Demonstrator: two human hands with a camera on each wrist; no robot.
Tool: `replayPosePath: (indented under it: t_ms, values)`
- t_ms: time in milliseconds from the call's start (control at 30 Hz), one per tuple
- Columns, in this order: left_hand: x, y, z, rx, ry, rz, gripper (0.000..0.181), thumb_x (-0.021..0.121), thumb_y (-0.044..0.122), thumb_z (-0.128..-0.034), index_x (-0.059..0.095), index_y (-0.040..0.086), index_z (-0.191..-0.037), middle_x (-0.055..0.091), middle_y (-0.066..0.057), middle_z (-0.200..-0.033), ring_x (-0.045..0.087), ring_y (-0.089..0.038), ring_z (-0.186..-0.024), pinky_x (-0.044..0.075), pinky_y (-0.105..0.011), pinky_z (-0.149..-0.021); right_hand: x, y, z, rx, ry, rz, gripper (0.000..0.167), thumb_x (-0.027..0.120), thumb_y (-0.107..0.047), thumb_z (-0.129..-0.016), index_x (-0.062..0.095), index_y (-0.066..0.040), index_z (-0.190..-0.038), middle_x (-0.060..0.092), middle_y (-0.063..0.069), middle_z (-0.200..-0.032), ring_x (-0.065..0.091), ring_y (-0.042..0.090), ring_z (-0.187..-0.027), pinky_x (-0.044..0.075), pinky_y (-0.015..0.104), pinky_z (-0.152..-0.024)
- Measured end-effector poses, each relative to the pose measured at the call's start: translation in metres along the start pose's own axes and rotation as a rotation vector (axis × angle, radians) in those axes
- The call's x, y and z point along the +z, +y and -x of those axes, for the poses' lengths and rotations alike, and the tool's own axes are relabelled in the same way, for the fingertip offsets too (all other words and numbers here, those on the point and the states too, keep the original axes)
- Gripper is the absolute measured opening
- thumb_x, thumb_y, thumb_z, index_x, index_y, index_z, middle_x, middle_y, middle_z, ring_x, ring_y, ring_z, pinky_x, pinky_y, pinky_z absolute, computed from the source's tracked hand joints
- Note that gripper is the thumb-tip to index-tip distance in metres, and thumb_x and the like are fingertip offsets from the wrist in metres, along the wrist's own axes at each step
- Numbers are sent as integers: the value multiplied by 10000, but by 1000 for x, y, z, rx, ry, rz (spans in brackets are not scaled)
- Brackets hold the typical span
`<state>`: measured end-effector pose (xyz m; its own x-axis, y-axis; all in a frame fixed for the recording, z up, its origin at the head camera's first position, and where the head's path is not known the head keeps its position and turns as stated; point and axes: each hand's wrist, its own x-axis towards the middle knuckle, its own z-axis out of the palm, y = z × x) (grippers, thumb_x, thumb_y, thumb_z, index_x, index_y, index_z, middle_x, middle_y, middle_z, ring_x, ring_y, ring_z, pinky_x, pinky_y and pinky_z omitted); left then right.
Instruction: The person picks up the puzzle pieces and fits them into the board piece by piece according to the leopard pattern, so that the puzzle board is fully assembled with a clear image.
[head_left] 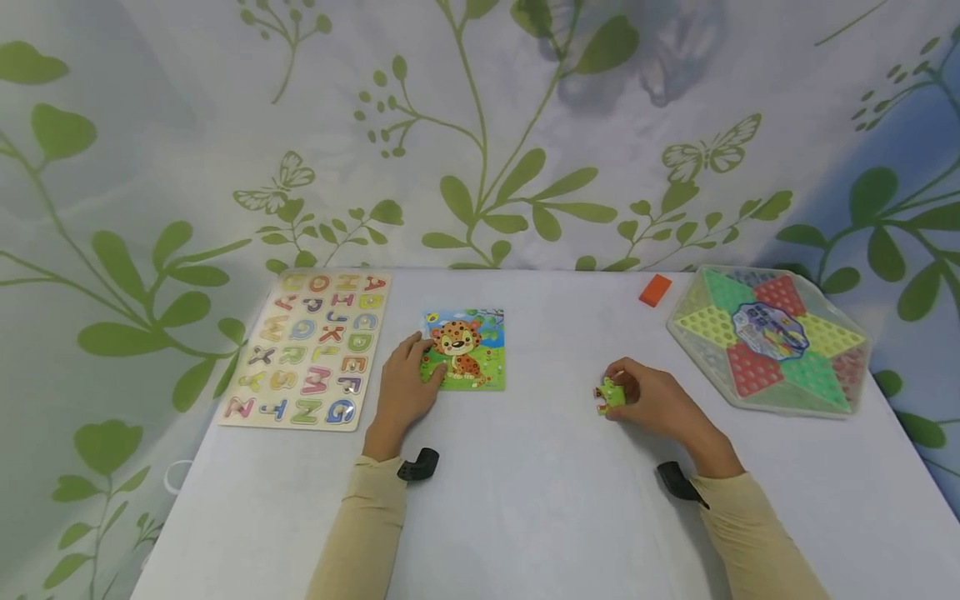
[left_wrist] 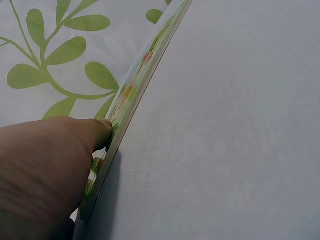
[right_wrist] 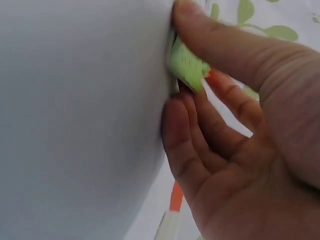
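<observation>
A square leopard jigsaw puzzle [head_left: 480, 354] lies flat on the white table, with blue sky and green grass in its picture. My left hand [head_left: 406, 385] rests at its left edge, fingers spread, the thumb touching the lower part of the picture. In the left wrist view the thumb [left_wrist: 102, 131] lies on the puzzle's face. Right of the puzzle, my right hand [head_left: 660, 404] pinches a small green puzzle piece [head_left: 611, 395] between thumb and fingers, close to the table. The right wrist view shows the green piece [right_wrist: 187, 65] partly covered by the thumb.
At the left lies a wooden alphabet board [head_left: 300, 354] with colourful letters. An orange block [head_left: 656, 290] sits at the back right, beside a hexagonal Chinese checkers box [head_left: 772, 333]. A leaf-patterned cloth [head_left: 480, 167] hangs behind the table.
</observation>
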<state>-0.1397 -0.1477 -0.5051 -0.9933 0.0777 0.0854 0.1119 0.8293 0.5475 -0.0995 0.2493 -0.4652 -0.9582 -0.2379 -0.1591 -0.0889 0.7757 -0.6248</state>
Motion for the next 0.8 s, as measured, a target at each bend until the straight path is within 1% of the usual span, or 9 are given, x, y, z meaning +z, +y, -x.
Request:
replayPosePath:
  t_ms: [100,167,333,500,600,700,800]
  values:
    - [0,1,0,-2,8,0,513,638,338,-997,541,91,-1437,405,-150,-1605,385,-392,-1486,300,-580,-1235,4,-6,-4,-3,3,-62,294,796,-189,-892,662,-181,-1153,743,98,-1111,661,213,-965,512,328,-763]
    - [0,1,0,-4,10,2,513,636,338,-998,541,92,-1438,403,-148,-1608,380,-389,-1490,293,-580,-1239,8,-13,-9,-12,18,-102,241,765,-199,-920,687,-201,-1149,754,79,-1092,674,203,-959,515,318,-756]
    - [0,1,1,-9,2,7,506,618,339,-1008,533,96,-1444,397,-139,-1613,364,-374,-1501,273,-580,-1248,25,-40,-32,-31,40,-205,253,765,-246,-927,718,-222,-1174,752,36,-1045,682,166,-923,525,310,-760]
    - [2,1,2,7,12,10,501,625,331,-1006,538,90,-1437,407,-149,-1605,376,-376,-1493,284,-586,-1240,46,-73,-59,-62,21,-279,276,758,-251,-936,722,-200,-1205,745,57,-1094,697,179,-948,539,313,-772]
    - [2,1,2,10,16,8,503,630,331,-1004,540,88,-1435,411,-151,-1602,382,-378,-1489,291,-583,-1238,59,-86,-75,-84,-1,-294,286,750,-259,-941,718,-196,-1219,747,55,-1122,704,185,-962,554,328,-778]
    - [3,1,2,6,16,4,501,629,332,-1004,543,89,-1434,416,-149,-1599,384,-377,-1489,295,-580,-1236,72,-95,-88,-100,-14,-276,298,747,-268,-941,718,-184,-1225,752,56,-1119,704,185,-954,565,346,-780]
    - [3,0,1,5,20,3,501,630,335,-1005,543,95,-1436,415,-143,-1601,384,-373,-1489,297,-580,-1235,82,-104,-97,-98,-11,-243,306,751,-266,-936,721,-167,-1224,754,53,-1105,700,187,-948,575,353,-781]
